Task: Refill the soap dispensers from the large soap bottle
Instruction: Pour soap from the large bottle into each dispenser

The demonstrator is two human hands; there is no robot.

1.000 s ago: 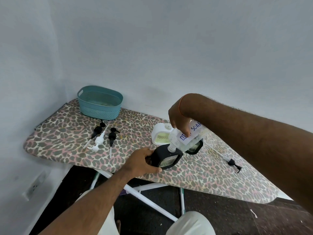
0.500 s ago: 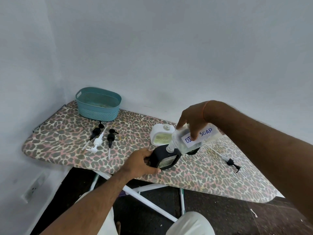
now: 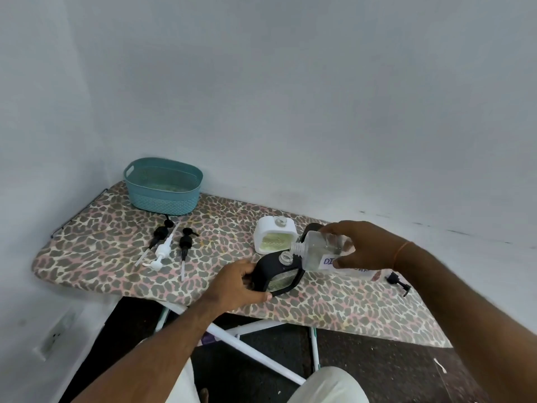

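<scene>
A left hand (image 3: 235, 283) grips a black, open-necked soap dispenser (image 3: 277, 276) while the right hand (image 3: 360, 248) grasps a tilted clear plastic soap bottle (image 3: 321, 253) just beside it.

Around the leopard-print worktop

A worktop (image 3: 110, 237) covered in leopard-print fabric stood against a pale grey wall (image 3: 290, 97), its white metal legs (image 3: 255, 359) crossing beneath it over a dark floor (image 3: 377, 373). A teal woven-look basket (image 3: 162, 187) with a handle slot sat at the worktop's far left corner, close to the wall. Low on the left wall, a white electrical outlet (image 3: 56, 334) showed. Pale trousers (image 3: 325, 386) filled the bottom edge of the view.
</scene>
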